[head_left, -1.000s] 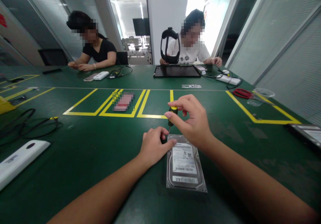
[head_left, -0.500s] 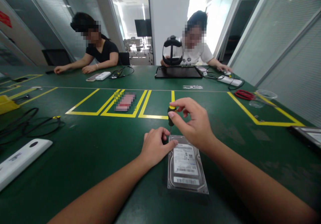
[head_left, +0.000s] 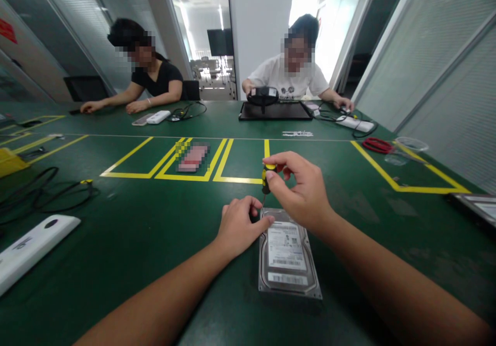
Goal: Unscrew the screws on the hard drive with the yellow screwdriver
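Note:
A silver hard drive [head_left: 289, 263] with white labels lies flat on the green table in front of me. My right hand [head_left: 300, 183] is closed round the black and yellow handle of a small screwdriver [head_left: 266, 179]. The screwdriver stands nearly upright, its tip at the drive's far left corner; the tip's exact seat is too small to make out. My left hand [head_left: 242, 227] grips that same corner, thumb on the top face and fingers curled beside the screwdriver's shaft.
Yellow tape [head_left: 236, 179] marks boxes on the table, one around a pinkish phone-like thing [head_left: 194, 157]. To the left lie a white power bank [head_left: 36, 248] and black cables [head_left: 46, 191]. Another drive [head_left: 478, 206] and a red cable [head_left: 376, 145] are right. Two people sit opposite.
The screwdriver's handle has turned and leaned slightly right in my right hand. My left hand and the drive stay put. The person opposite has lowered a black headset toward the table.

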`<move>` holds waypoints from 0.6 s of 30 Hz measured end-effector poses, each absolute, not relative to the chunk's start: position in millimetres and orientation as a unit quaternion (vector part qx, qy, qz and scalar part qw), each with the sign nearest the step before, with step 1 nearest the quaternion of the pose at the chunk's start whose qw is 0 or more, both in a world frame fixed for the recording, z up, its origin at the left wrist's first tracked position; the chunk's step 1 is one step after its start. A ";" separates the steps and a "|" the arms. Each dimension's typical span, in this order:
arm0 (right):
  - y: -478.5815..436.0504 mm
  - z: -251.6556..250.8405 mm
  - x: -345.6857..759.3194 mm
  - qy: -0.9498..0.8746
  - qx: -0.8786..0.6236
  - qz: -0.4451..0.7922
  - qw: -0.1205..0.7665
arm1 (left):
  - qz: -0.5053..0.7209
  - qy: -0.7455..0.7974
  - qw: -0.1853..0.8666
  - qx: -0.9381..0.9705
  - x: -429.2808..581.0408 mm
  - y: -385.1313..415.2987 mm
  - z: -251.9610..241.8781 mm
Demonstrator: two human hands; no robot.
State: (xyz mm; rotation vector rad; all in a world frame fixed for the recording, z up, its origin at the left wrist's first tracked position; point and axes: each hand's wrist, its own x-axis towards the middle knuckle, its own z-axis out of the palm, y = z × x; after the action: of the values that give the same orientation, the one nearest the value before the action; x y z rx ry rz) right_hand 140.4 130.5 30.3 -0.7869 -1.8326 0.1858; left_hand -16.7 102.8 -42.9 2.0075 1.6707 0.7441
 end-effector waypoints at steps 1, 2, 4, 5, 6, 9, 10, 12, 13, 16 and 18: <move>130.3 30.2 140.5 -0.771 -0.332 0.080 0.538 | 0.267 0.601 0.212 0.723 -16.7 102.9 -42.9; 130.2 30.2 140.7 -0.770 -0.335 0.083 0.537 | 0.267 0.601 0.212 0.723 -16.8 103.1 -42.9; 129.9 30.0 140.9 -0.770 -0.341 0.091 0.532 | 0.267 0.601 0.212 0.723 -16.9 103.2 -43.0; 130.0 29.9 140.9 -0.769 -0.342 0.094 0.532 | 0.267 0.601 0.212 0.723 -16.9 103.2 -43.1; 130.1 29.7 140.8 -0.768 -0.342 0.095 0.533 | 0.267 0.600 0.212 0.723 -17.0 103.2 -43.2; 130.6 29.7 139.9 -0.771 -0.333 0.089 0.535 | 0.269 0.599 0.212 0.724 -17.0 102.9 -43.0; 130.6 30.1 139.5 -0.773 -0.330 0.087 0.535 | 0.268 0.599 0.212 0.724 -17.1 102.8 -42.8; 130.4 31.2 138.6 -0.773 -0.330 0.082 0.535 | 0.265 0.600 0.213 0.724 -17.2 102.6 -42.1; 130.3 31.9 138.3 -0.772 -0.333 0.079 0.537 | 0.264 0.600 0.214 0.724 -17.3 102.5 -41.8; 130.1 33.4 137.9 -0.767 -0.339 0.064 0.541 | 0.262 0.599 0.216 0.725 -17.3 102.4 -41.1; 130.5 33.3 138.3 -0.767 -0.338 0.055 0.542 | 0.263 0.599 0.216 0.725 -17.2 102.3 -41.1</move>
State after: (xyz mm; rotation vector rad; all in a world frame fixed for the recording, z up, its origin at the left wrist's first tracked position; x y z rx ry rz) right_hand 138.3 130.5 33.3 -0.8027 -1.8214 0.1314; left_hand -17.2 102.3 -41.1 2.0081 1.6607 0.7278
